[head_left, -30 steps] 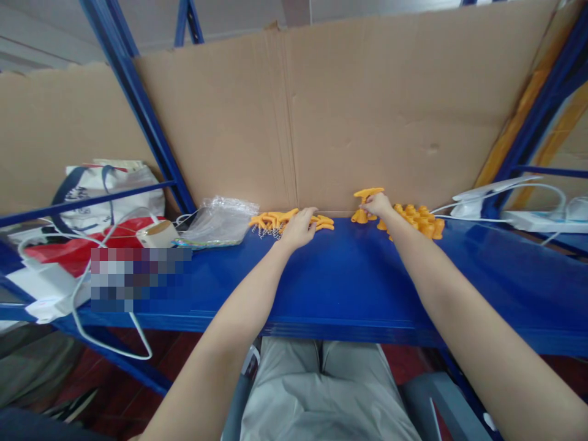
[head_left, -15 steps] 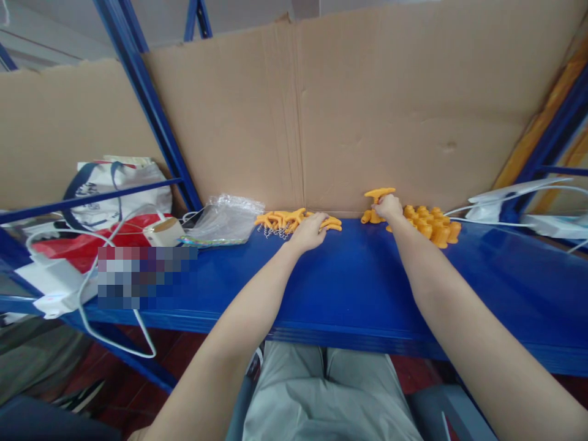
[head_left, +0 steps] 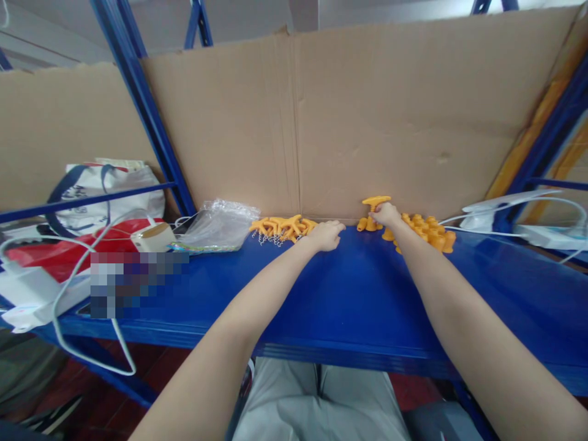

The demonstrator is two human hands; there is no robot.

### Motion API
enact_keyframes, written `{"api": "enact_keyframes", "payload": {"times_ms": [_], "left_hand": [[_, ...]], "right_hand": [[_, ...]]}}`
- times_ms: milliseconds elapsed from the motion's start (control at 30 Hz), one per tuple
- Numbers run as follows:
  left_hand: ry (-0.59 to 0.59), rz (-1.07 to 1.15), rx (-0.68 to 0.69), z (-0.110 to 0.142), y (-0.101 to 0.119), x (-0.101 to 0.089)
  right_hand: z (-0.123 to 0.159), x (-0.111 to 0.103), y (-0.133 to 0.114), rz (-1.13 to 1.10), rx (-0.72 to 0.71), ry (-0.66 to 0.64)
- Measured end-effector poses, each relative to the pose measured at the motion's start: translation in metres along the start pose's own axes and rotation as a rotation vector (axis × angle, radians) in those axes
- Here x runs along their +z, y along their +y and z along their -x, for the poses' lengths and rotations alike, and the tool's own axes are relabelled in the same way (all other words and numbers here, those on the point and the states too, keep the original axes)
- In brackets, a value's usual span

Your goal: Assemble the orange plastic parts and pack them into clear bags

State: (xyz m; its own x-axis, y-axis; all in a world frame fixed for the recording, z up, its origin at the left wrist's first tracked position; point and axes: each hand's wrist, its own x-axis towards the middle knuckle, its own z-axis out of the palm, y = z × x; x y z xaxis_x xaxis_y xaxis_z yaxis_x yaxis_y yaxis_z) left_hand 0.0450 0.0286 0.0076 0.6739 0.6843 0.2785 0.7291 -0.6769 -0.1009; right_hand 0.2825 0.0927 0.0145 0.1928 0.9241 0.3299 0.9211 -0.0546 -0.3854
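Observation:
On the blue shelf (head_left: 349, 288), against the cardboard back, lies a heap of orange curved pieces with small chains (head_left: 280, 226). My left hand (head_left: 327, 235) rests at the right end of that heap, fingers curled; what they hold, if anything, is hidden. Further right, my right hand (head_left: 386, 214) grips an upright orange piece with a flat top (head_left: 375, 201). Beside it sits a cluster of orange cup-shaped pieces (head_left: 425, 225).
A clear plastic bag (head_left: 217, 225) lies left of the orange heap. White chargers and cables (head_left: 41, 288) sit at the left, with a white tote bag (head_left: 108, 193) behind. More white cables and a power strip (head_left: 519, 214) lie at the right. Blue rack posts (head_left: 142, 104) frame the shelf.
My left hand has slid right, off the orange heap to its right end. My right hand stays on the flat-topped piece. The camera shifted slightly.

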Motion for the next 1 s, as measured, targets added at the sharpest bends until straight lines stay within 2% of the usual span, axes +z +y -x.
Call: {"api": "enact_keyframes", "payload": {"times_ms": [67,167,333,433,600,833,1000], "left_hand": [[-0.089,-0.02,-0.011,-0.022,0.012,-0.001],[-0.147,0.012,-0.052,-0.052,0.031,0.003],[-0.277,0.06,-0.182,-0.073,0.052,0.02],[-0.241,0.053,-0.212,-0.074,0.052,0.027],[-0.147,-0.027,-0.138,-0.068,0.044,0.025],[-0.155,-0.108,-0.023,-0.05,0.035,0.016],[-0.162,-0.104,0.044,-0.036,0.04,0.01]], "right_hand": [[0.001,0.0,0.001,-0.004,0.033,-0.007],[0.003,0.001,-0.001,-0.007,0.064,-0.015],[0.008,0.0,-0.004,0.011,0.087,-0.001],[0.01,-0.001,-0.007,0.041,0.114,0.007],[0.01,0.0,-0.013,0.018,0.114,0.009],[0.011,0.002,-0.026,0.094,0.114,0.027],[0.014,0.003,-0.03,0.125,0.113,0.038]]}}
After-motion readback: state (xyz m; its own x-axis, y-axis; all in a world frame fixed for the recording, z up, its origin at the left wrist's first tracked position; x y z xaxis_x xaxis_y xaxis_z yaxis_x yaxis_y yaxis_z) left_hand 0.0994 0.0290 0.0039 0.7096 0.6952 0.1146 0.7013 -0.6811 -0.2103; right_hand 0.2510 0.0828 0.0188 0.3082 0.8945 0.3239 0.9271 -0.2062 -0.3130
